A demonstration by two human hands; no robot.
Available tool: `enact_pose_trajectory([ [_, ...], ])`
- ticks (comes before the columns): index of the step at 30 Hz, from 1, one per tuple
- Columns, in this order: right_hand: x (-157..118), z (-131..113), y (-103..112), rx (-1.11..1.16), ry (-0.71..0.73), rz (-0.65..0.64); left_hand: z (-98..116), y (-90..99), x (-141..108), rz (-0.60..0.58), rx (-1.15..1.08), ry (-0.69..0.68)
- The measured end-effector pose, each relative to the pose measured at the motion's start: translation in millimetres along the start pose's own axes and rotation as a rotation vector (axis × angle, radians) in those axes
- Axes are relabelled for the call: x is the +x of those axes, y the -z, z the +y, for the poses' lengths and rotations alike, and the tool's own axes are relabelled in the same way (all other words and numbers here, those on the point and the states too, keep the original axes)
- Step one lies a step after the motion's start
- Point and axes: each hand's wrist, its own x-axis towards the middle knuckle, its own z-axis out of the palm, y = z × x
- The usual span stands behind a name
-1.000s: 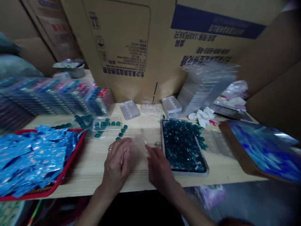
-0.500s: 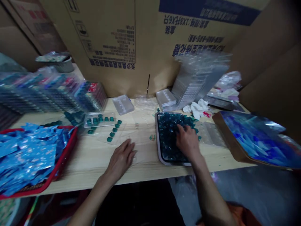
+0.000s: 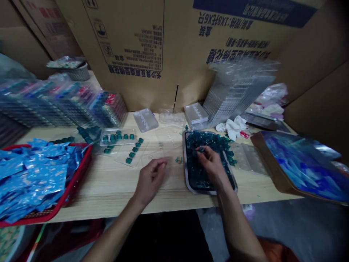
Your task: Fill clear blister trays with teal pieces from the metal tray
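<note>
My right hand (image 3: 211, 163) is over the dark tray (image 3: 236, 183) and pinches a small dark teal piece (image 3: 201, 149) between thumb and fingertips. Beneath it, the tray is heaped with similar teal pieces (image 3: 197, 173). My left hand (image 3: 150, 179) is raised over the wooden table, left of the tray, with thumb and fingers drawn together. Whether anything is between them I cannot make out. Beyond that hand lies a clear plastic tray (image 3: 122, 157) bearing a slanting row of teal pieces (image 3: 132, 154). Another clear tray (image 3: 101, 141) with teal pieces overlaps it behind.
A red basket (image 3: 86, 160) of blue packets stands at left, with stacked filled packs (image 3: 107, 109) behind. Clear trays (image 3: 226, 102) are stacked at the back right, near crumpled white tissue (image 3: 235, 125). A carton (image 3: 265, 160) with blue film sits at right. Large cardboard (image 3: 180, 47) walls the back.
My right hand has lifted from among the teal pieces and shifted left, now pinching one. My left hand has risen off the table, moved right, and its fingers have curled together.
</note>
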Motion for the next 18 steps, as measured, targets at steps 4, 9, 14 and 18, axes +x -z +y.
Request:
enact_pose_trajectory([
  [4, -20.7, -19.2, -50.1, 0.322, -0.048, -0.237, 3.7, -25.5, 17.1, -0.036, -0.397, 0.251],
  [9, -30.7, -23.8, -79.3, 0.412, -0.075, -0.242, -5.7, -18.8, 19.3, 0.063, -0.528, 0.316],
  [14, -32.0, -21.4, -94.0, 0.508, -0.133, -0.241, -7.9, -8.6, 10.7, 0.115, -0.701, 0.395],
  [18, -29.8, -21.3, -93.3, 0.658, -0.227, -0.226, -10.0, -1.5, 6.5, 0.153, -0.758, 0.454],
])
